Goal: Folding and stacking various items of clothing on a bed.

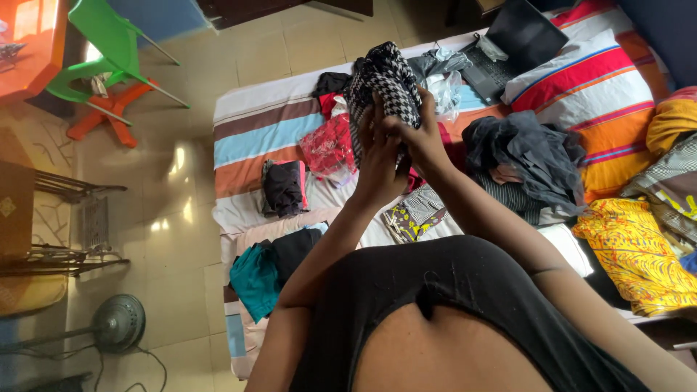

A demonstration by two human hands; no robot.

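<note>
Both my hands hold up a black-and-white houndstooth garment (385,80) above a mattress with a striped sheet (254,127). My left hand (377,156) grips its lower edge with the fingers pointing up. My right hand (421,134) pinches the cloth beside it, the two hands touching. The garment hangs bunched, its lower part hidden behind my hands.
On the mattress lie a folded dark garment (283,187), a teal and black pile (272,265), a red plastic bag (328,149), a dark grey heap (526,156), yellow patterned cloth (632,243) and a laptop (508,43). A green chair (109,51) and a fan (116,323) stand on the tiled floor.
</note>
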